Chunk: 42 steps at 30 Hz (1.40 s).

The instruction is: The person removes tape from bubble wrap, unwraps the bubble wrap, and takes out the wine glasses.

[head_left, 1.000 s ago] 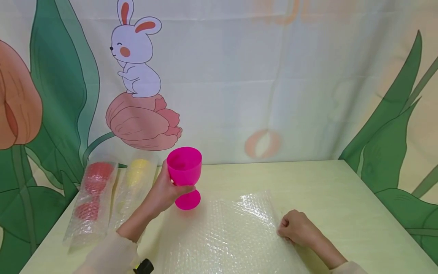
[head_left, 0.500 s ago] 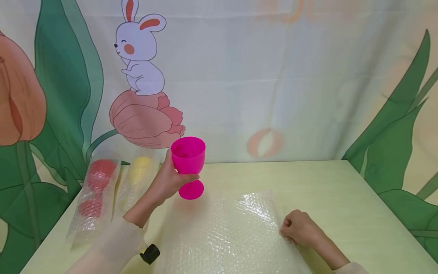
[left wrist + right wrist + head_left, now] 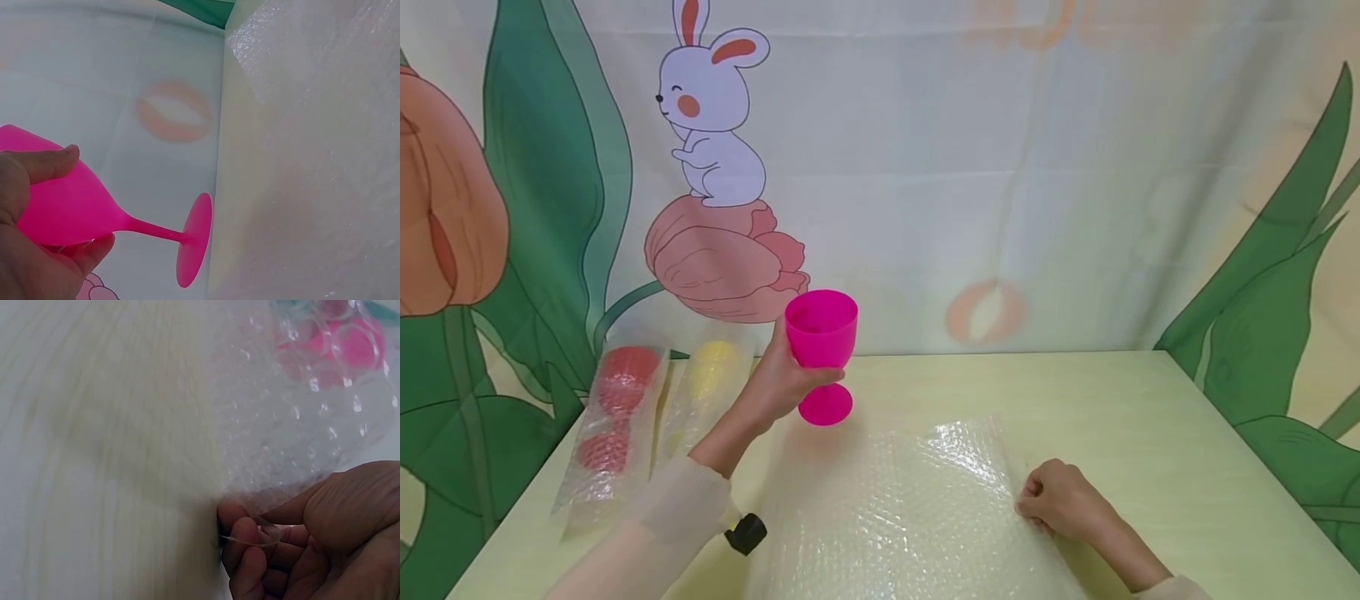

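My left hand (image 3: 778, 379) grips a bright pink plastic goblet (image 3: 822, 333) around its bowl, upright and raised above the table. In the left wrist view the goblet's thin stem and round foot (image 3: 195, 240) stick out past the fingers, with the thumb across the bowl. A sheet of clear bubble wrap (image 3: 887, 508) lies spread on the table below the goblet. My right hand (image 3: 1060, 500) pinches the sheet's right edge. The right wrist view shows its curled fingers (image 3: 250, 565) holding the edge of the bubble wrap (image 3: 275, 437).
At the table's left lie a red goblet-shaped item (image 3: 613, 408) and a yellow item (image 3: 711, 367), each wrapped in bubble wrap. A black-ended object (image 3: 747, 533) sits beside the left sleeve. A printed curtain (image 3: 887, 183) hangs behind the table (image 3: 1150, 417).
My left hand has lifted the pink goblet higher and slightly to the right. The right hand has stayed at the bubble wrap's edge. The head view has shifted slightly.
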Motion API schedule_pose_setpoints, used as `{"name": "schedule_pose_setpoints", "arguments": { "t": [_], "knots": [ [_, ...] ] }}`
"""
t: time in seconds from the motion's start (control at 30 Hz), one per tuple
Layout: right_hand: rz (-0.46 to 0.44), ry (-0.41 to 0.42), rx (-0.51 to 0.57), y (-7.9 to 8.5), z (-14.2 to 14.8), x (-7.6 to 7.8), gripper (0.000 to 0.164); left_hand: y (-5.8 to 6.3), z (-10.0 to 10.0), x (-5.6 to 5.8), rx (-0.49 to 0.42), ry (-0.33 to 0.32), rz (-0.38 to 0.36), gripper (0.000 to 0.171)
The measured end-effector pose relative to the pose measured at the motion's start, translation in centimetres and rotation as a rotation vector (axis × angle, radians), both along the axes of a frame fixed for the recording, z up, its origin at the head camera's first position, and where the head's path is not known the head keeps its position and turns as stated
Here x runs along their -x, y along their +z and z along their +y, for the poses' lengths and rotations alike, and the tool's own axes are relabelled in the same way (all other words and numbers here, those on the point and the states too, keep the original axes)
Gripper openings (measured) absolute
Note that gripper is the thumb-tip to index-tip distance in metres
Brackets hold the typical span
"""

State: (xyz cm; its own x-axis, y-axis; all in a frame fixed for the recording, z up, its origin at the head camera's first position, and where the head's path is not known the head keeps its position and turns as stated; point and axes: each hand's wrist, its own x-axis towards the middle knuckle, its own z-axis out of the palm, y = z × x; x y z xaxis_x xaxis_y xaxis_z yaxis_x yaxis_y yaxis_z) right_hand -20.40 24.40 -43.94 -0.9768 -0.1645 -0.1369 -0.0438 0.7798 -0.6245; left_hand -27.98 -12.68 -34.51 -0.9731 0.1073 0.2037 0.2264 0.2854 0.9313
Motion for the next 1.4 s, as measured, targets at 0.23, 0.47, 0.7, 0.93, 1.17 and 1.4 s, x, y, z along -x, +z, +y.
{"name": "schedule_pose_setpoints", "arguments": {
  "t": [0.23,0.47,0.7,0.93,1.17,1.4],
  "knots": [
    [-0.008,-0.009,0.011,-0.3,0.1,0.2,0.024,-0.3,0.2,1.0,-0.007,0.011,-0.009,0.106],
    [-0.006,-0.017,0.007,-0.4,0.1,0.2,0.025,-0.7,0.2,2.6,0.006,0.060,-0.033,0.106],
    [0.006,-0.009,-0.006,-0.2,0.0,0.2,0.024,-1.2,-0.2,3.6,-0.004,0.080,-0.045,0.103],
    [0.002,-0.016,-0.011,-0.2,0.1,0.1,0.025,-1.7,-0.2,4.6,-0.007,0.135,-0.085,0.104],
    [0.013,-0.002,-0.005,-0.2,0.3,0.1,0.024,-2.4,-0.2,5.6,-0.002,0.148,-0.061,0.105],
    [0.006,-0.010,-0.012,-0.1,0.2,0.1,0.025,-3.4,-0.2,6.3,0.016,0.170,-0.054,0.105]
  ]
}}
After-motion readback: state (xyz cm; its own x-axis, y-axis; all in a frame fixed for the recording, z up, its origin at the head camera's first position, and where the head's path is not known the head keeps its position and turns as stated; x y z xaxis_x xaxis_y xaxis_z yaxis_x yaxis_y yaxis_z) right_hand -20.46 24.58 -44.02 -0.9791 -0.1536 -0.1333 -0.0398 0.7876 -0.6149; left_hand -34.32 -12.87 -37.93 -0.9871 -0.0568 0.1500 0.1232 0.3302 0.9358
